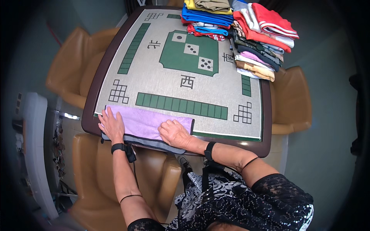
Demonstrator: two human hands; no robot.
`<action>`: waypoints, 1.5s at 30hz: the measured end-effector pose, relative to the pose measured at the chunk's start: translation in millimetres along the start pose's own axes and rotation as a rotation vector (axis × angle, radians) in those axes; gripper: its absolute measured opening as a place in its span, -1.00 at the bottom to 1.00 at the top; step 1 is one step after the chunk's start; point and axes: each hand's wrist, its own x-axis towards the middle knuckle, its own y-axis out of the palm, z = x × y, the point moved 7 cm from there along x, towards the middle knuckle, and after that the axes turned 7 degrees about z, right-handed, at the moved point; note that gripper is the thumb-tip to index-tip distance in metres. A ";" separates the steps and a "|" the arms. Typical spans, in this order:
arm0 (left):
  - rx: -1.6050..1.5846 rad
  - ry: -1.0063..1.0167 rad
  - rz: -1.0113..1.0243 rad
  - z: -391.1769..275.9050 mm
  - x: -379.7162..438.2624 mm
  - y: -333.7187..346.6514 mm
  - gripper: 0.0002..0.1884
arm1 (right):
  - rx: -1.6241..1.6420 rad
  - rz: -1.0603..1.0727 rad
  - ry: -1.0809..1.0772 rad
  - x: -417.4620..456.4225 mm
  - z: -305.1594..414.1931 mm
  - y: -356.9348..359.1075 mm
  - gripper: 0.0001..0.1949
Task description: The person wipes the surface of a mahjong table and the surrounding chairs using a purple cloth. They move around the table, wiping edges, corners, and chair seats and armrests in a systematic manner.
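Note:
A purple towel (141,121) with dark edging lies along the near edge of a mahjong table, folded over a grey layer (150,143) that hangs past the rim. My left hand (112,124) rests flat on the towel's left end, fingers spread. Toward its right end, my right hand (175,133) presses on the cloth with curled fingers. Whether any fabric is pinched beneath those fingers is hidden. Shallow creases run across the purple surface between the two hands.
Folded clothes form one stack (206,21) at the table's far side and another (257,55) at the right. The mahjong mat (162,83) has a dark raised rim (95,86). Tan chairs stand left (69,66), right (292,101) and in front (95,179).

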 end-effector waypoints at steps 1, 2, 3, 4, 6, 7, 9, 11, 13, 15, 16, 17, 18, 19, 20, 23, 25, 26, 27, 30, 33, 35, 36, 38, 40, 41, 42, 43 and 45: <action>0.004 -0.009 0.017 -2.1 -2.7 -2.0 -0.41 | 0.005 0.026 0.010 -1.1 -1.6 2.1 -0.81; 0.002 -0.006 0.011 -2.7 -2.7 -0.3 -0.40 | 0.019 -0.003 0.013 -1.6 -3.5 0.7 -0.83; 0.004 0.002 0.011 -3.6 -4.5 1.9 -0.40 | 0.032 -0.035 0.014 -1.6 -3.4 -0.7 -0.85; 0.005 0.009 0.010 -5.2 -6.7 4.0 -0.39 | 0.044 -0.066 0.015 -2.4 -4.4 -2.4 -0.87; 0.009 0.019 0.007 -7.5 -13.1 7.4 -0.38 | 0.051 -0.080 0.031 -5.3 -7.2 -0.2 -0.89; 0.011 0.021 0.004 -9.2 -18.3 8.9 -0.37 | 0.060 -0.089 0.039 -7.2 -8.3 0.9 -0.89; 0.020 0.021 0.001 -12.7 -31.8 13.2 -0.35 | 0.098 -0.103 0.041 -14.2 -13.1 -1.9 -0.89; 0.004 0.035 -0.023 -20.3 -43.4 17.9 -0.34 | 0.114 -0.114 0.043 -23.2 -18.7 -8.4 -0.89; -0.003 0.033 -0.028 -35.0 -59.3 20.2 -0.34 | 0.131 -0.109 0.052 -38.7 -26.4 -18.6 -0.88; -0.011 0.036 -0.040 -52.2 -77.4 23.3 -0.34 | 0.143 -0.102 0.052 -57.4 -35.2 -30.9 -0.87; -0.014 0.052 -0.059 -62.5 -88.0 23.8 -0.34 | 0.145 -0.092 0.056 -68.6 -40.4 -37.1 -0.87; -0.020 0.058 -0.064 -72.0 -99.1 26.0 -0.34 | 0.147 -0.082 0.061 -80.4 -45.6 -43.6 -0.87; -0.028 0.067 -0.073 -82.8 -110.1 28.0 -0.34 | 0.146 -0.075 0.063 -92.9 -51.1 -52.4 -0.86; -0.033 0.074 -0.080 -92.4 -121.9 30.8 -0.34 | 0.146 -0.065 0.058 -105.7 -56.2 -59.2 -0.86; -0.030 0.094 -0.090 -103.5 -134.2 33.1 -0.35 | 0.145 -0.056 0.054 -118.9 -61.7 -66.1 -0.86; -0.055 0.138 -0.084 -144.3 -174.3 34.6 -0.36 | 0.129 -0.033 0.073 -160.2 -79.0 -92.5 -0.84; -0.063 0.165 -0.092 -170.3 -202.5 38.1 -0.36 | 0.128 -0.034 0.091 -190.2 -88.9 -112.2 -0.84; -0.060 0.177 -0.097 -182.7 -216.3 39.6 -0.36 | 0.113 -0.030 0.100 -204.6 -94.0 -121.4 -0.84; -0.056 0.194 -0.090 -196.0 -231.7 43.7 -0.36 | 0.099 -0.035 0.110 -220.7 -97.8 -131.9 -0.85; -0.046 0.228 -0.076 -233.5 -273.4 50.3 -0.37 | 0.059 -0.042 0.147 -265.0 -114.1 -161.4 -0.85; -0.026 0.288 -0.112 -271.0 -314.9 61.3 -0.40 | 0.073 -0.030 0.154 -310.2 -131.4 -184.6 -0.85; -0.009 0.327 -0.106 -289.1 -338.6 62.1 -0.36 | 0.052 -0.058 0.109 -325.1 -134.2 -197.4 -0.85; 0.015 0.354 -0.088 -302.0 -349.9 64.1 -0.35 | 0.030 -0.067 0.093 -332.2 -136.6 -204.3 -0.84; 0.025 0.423 -0.028 -321.4 -370.4 69.8 -0.30 | 0.020 -0.052 0.058 -337.6 -142.8 -203.8 -0.85; -0.006 0.483 0.058 -332.3 -387.6 69.3 -0.27 | 0.004 -0.046 0.028 -337.8 -144.0 -204.9 -0.84; -0.053 0.509 0.103 -335.3 -393.2 66.1 -0.26 | -0.002 -0.047 0.026 -338.9 -146.0 -206.6 -0.84; -0.108 0.546 0.142 -335.0 -393.7 59.7 -0.28 | -0.010 -0.047 0.025 -340.3 -147.6 -208.6 -0.84; -0.165 0.583 0.184 -333.7 -391.9 53.5 -0.30 | -0.018 -0.047 0.025 -342.3 -149.2 -211.5 -0.84; -0.091 0.620 0.167 -330.0 -385.8 41.6 -0.33 | -0.032 -0.022 0.045 -346.6 -152.2 -222.8 -0.85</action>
